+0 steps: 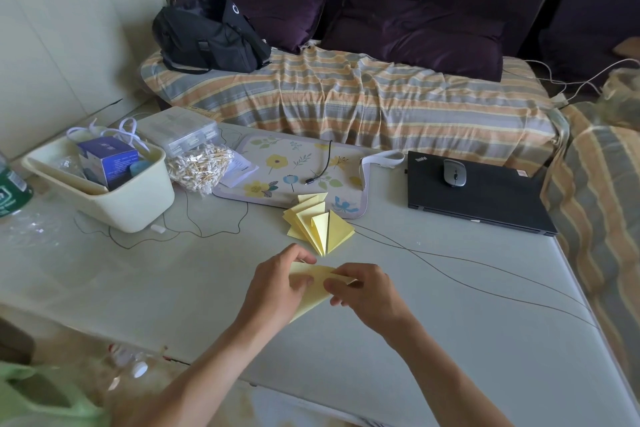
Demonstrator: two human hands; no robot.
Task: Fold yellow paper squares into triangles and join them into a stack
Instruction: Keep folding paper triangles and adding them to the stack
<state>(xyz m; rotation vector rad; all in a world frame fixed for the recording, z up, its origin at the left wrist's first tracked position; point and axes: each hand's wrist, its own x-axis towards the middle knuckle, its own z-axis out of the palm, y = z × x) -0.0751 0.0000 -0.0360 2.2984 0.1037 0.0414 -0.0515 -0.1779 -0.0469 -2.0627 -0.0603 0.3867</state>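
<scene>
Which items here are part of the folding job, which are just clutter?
Job: yellow paper held by left hand and right hand; folded stack.
Clutter: laptop, mouse, floral mat, bin, cotton swabs.

Soft, even daylight fills the room, with no hard shadows; only faint ones sit under the hands. The pale table (450, 305) carries a mild sheen at its left side. Wide-angle distortion bends the edges, and the lower-left corner is blurred. The centre stays fairly sharp, colours slightly washed.
</scene>
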